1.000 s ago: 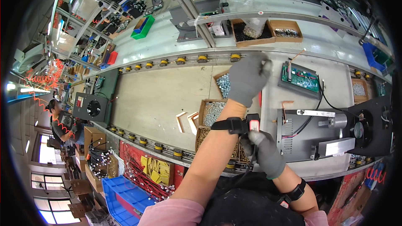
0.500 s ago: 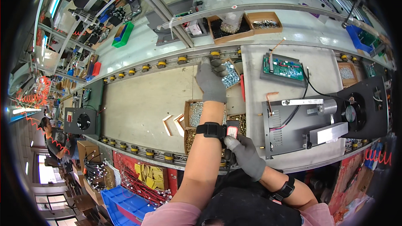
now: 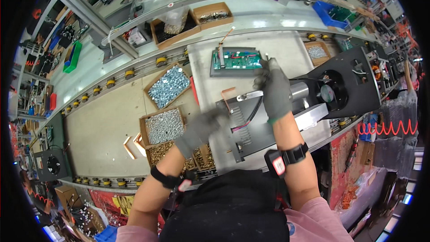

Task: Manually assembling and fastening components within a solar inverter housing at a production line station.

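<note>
My right hand (image 3: 275, 90), in a grey glove, is at the right edge of a green circuit board (image 3: 242, 61) on a dark plate. Its fingers are curled around a black cable (image 3: 267, 55), whose tip shows above them. Below that hand lies a dark metal housing (image 3: 262, 127) with a round fan (image 3: 327, 92), a ribbed metal cylinder and a silvery block. My left hand (image 3: 201, 130), gloved too, is between the boxes of small parts and the housing's left end. Motion smears its fingers, so I cannot see whether they hold anything.
Cardboard boxes of bluish screws (image 3: 169, 86), silvery parts (image 3: 165, 127) and brassy parts (image 3: 161, 153) stand left of the pale work board (image 3: 204, 78). Copper-coloured bent strips (image 3: 130, 148) lie further left. Yellow-and-black rollers (image 3: 130, 72) edge the line. Another fan housing (image 3: 53, 163) stands far left.
The view has swung right. My left hand has come back from the bluish screw box toward the housing. My right hand has left my left wrist and reached forward to the cable beside the circuit board.
</note>
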